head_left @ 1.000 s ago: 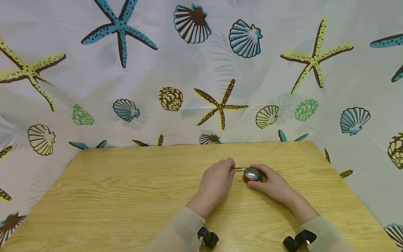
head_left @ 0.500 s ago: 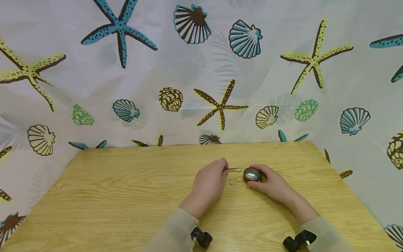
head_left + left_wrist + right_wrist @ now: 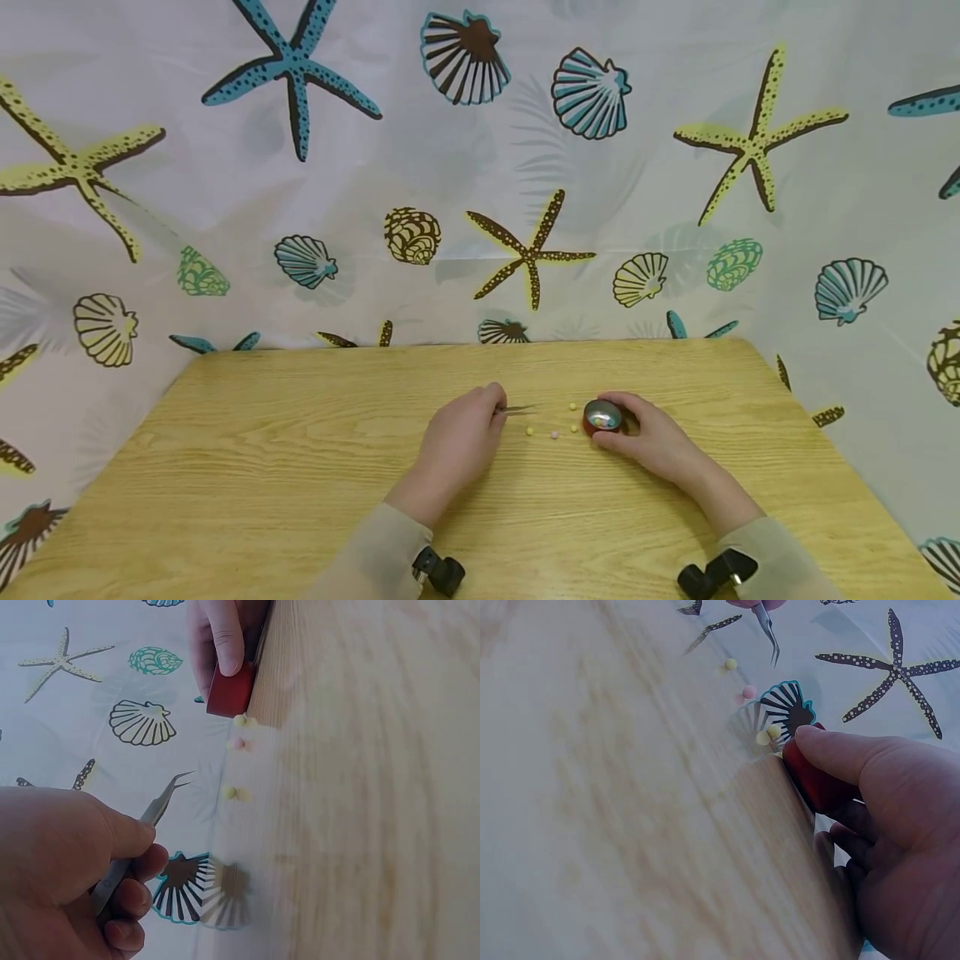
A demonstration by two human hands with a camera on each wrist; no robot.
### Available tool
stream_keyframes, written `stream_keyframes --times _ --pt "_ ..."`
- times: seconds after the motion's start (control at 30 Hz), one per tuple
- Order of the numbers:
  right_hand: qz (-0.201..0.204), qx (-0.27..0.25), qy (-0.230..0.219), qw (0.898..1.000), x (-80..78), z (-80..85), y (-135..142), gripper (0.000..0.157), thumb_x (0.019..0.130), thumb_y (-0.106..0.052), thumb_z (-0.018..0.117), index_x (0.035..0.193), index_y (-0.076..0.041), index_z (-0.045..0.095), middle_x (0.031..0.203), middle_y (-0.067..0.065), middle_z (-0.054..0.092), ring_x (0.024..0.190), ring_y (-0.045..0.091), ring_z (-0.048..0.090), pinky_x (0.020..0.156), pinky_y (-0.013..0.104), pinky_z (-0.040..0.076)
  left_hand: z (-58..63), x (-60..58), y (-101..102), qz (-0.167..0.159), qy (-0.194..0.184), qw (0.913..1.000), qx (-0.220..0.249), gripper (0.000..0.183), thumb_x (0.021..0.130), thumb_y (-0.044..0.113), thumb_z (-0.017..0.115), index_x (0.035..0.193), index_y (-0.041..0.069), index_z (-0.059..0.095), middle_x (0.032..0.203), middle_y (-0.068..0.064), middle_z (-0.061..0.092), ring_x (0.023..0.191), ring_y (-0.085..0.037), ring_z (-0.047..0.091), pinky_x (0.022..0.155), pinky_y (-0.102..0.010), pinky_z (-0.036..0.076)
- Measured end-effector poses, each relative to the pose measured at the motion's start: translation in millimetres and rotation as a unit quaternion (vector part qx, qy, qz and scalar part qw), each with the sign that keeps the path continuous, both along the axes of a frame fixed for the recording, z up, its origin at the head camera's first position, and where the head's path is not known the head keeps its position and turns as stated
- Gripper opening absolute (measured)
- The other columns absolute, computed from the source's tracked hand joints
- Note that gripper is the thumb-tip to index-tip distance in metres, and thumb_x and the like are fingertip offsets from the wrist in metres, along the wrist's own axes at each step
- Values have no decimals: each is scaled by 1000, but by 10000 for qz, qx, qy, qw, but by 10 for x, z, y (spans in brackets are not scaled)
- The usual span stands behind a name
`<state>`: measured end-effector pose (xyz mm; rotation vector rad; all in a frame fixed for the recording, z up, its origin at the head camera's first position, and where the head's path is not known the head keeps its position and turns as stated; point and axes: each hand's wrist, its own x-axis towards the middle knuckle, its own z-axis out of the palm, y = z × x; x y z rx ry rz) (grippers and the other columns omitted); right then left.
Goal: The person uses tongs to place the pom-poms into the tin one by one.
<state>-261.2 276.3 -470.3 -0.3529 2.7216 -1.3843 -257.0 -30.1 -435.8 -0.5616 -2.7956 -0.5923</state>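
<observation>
My left hand (image 3: 462,433) holds a pair of metal tweezers (image 3: 155,812) with bent tips, which point right and stand slightly apart with nothing between them. Thumb and fingers of my right hand (image 3: 651,433) grip a small round red tin (image 3: 602,417) by its side on the table. Silver shows inside it, with a few coloured beads at the bottom. Between the hands, loose beads lie on the wood: a yellow bead (image 3: 529,432), a pink bead (image 3: 554,435), another yellow bead (image 3: 574,428) close to the tin, and a third yellow bead (image 3: 572,407) farther back.
The wooden table (image 3: 300,467) reaches back to a white cloth (image 3: 420,167) printed with starfish and shells, which also hangs at both sides. Black wrist cameras sit on both sleeves.
My left hand has drawn back left from the tin with the tweezers. A yellow bead that was by their tips now lies apart on the table. The right hand stays on the tin.
</observation>
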Motion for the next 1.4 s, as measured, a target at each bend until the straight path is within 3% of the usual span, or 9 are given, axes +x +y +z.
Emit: stream_keyframes --times 0.43,1.4 --pt "-16 6 -9 10000 8 -4 10 67 103 -35 83 159 -9 56 157 19 58 151 43 47 123 63 35 -61 31 -132 -142 -115 9995 -250 6 108 13 74 107 13 69 90 1 68 74 -13 61 69 -35 55" --pt "12 -59 -46 10000 20 23 -11 68 103 -34 82 160 -7 54 158 20 57 153 42 46 124 62 34 -103 34 -132 -226 -145 9990 -349 8 108 12 75 105 12 68 89 0 68 73 -14 60 68 -36 54"
